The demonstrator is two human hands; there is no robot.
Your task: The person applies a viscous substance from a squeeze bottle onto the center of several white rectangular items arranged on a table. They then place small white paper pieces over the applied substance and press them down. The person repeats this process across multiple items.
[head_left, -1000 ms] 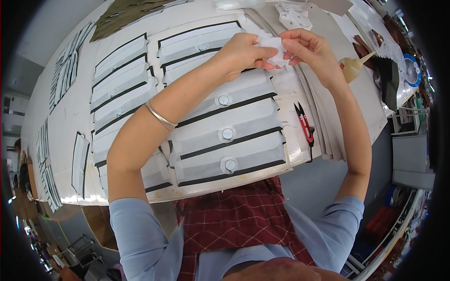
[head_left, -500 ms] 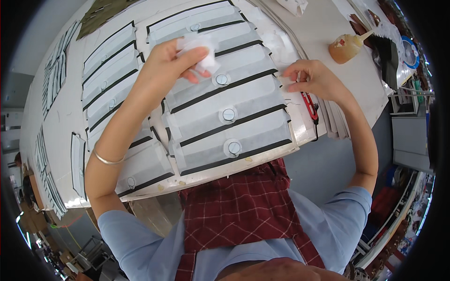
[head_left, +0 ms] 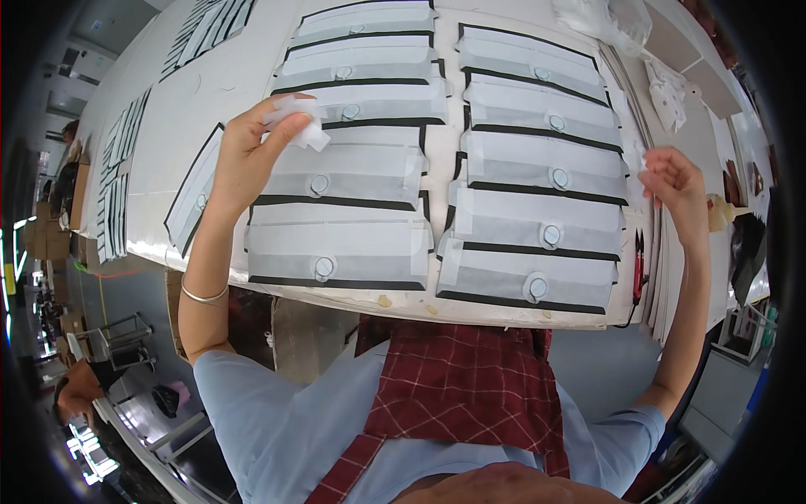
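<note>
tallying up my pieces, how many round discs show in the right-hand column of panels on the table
5, one per panel, from far to near: farthest disc, second disc, middle disc, fourth disc, nearest disc. None looks hidden.

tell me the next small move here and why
Probably bring the right hand across to the thin white pieces, perhaps to separate one: the left hand alone pinches them, near the black-edged white panels on the left, while the right hand is out past those on the right.
</note>
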